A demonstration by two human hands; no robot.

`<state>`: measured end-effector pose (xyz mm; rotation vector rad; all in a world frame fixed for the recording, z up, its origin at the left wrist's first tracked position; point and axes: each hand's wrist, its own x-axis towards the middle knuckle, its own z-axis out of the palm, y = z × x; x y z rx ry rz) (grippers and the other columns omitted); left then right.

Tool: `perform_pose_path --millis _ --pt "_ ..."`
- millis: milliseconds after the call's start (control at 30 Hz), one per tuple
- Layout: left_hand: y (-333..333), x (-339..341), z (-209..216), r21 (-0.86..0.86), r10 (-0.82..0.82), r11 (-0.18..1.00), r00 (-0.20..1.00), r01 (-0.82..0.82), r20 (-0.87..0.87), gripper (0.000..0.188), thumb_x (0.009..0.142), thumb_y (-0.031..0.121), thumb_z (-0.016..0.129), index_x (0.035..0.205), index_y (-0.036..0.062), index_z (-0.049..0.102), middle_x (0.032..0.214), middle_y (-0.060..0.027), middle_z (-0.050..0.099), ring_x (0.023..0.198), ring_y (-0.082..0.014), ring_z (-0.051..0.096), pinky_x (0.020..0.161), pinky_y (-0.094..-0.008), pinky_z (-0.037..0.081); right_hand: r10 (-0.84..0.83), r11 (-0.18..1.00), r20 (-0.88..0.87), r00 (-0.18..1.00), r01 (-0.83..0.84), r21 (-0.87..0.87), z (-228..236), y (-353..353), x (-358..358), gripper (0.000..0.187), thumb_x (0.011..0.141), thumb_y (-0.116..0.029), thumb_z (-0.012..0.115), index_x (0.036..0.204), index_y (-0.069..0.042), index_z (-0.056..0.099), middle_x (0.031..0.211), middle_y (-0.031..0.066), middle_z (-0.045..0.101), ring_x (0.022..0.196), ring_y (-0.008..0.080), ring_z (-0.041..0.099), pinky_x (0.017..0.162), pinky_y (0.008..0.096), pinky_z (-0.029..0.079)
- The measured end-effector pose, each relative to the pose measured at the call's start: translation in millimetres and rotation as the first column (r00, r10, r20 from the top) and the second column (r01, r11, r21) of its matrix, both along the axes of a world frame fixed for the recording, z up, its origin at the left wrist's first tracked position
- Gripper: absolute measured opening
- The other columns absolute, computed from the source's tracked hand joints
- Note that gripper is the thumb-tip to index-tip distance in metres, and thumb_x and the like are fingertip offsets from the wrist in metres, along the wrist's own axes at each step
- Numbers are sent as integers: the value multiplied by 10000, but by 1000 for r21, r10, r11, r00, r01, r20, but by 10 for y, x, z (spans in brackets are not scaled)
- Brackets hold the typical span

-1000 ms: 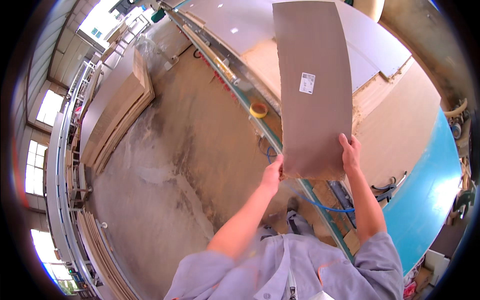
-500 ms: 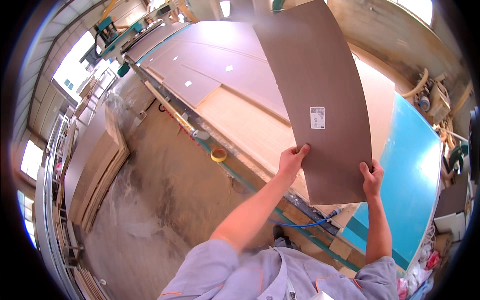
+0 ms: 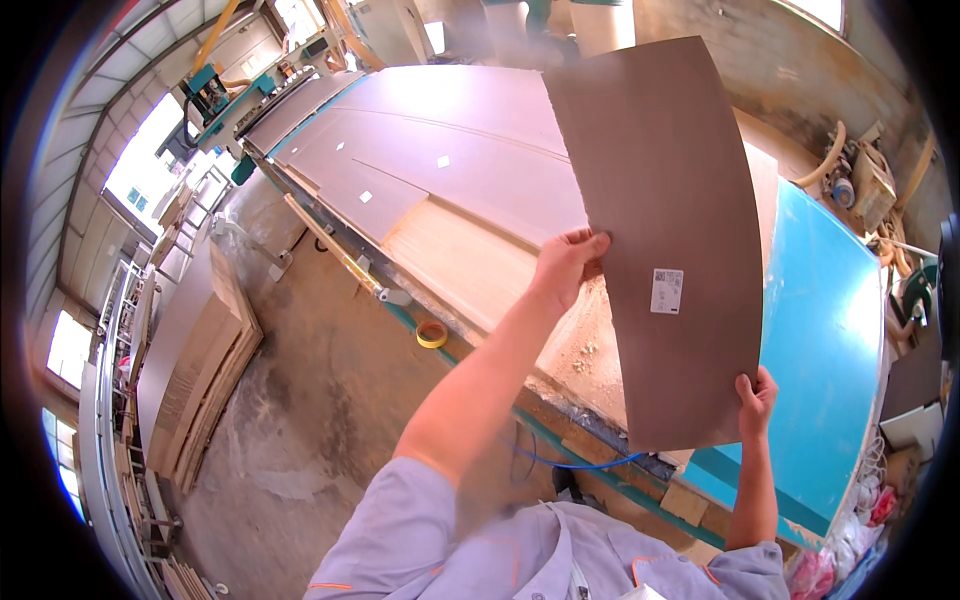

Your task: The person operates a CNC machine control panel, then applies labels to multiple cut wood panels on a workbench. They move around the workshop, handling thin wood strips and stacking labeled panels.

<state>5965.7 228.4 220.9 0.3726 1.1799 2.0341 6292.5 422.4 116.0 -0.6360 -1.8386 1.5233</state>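
Note:
A long grey-brown board (image 3: 680, 190) with a white printed label (image 3: 667, 291) on its face is held up in front of me, its far end raised over the work table. My left hand (image 3: 570, 265) grips its left edge about midway along, fingers behind and thumb at the edge. Near the lower right corner, my right hand (image 3: 757, 402) is closed on the right edge, thumb on the face. Beneath, larger brown panels (image 3: 470, 120) with small white labels lie on the table beside a bare wood-coloured strip (image 3: 460, 255). Sawdust (image 3: 590, 355) lies close to the board's left edge.
A blue surface (image 3: 820, 350) extends at the right of the table. A yellow tape roll (image 3: 431, 334) sits along the table's near edge, and a blue hose (image 3: 580, 464) runs below. Stacked boards (image 3: 205, 370) stand at left; a motor with pipes (image 3: 850, 180) is at the far right.
The board has come lower and slightly right in view. My left hand has shifted farther up its left edge, while my right hand keeps its hold near the lower right corner.

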Motion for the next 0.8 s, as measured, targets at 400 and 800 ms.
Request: perform_pose_path --millis 400,800 --pt "-38 -108 675 -293 39 944 935 -149 -351 347 907 185 592 1091 -110 592 981 -159 656 822 -214 646 757 -302 525 -24 997 -61 998 20 -69 75 -198 124 353 830 -335 702 866 1 600 731 -45 542 662 30 434 589 181 329" --pt "-153 231 555 -550 -291 834 891 56 -350 402 917 315 581 1042 -65 629 911 -114 667 804 -170 645 762 -303 527 -37 991 -141 989 19 -131 -133 -314 274 272 853 -251 680 898 10 617 788 -24 576 698 44 448 625 198 342"
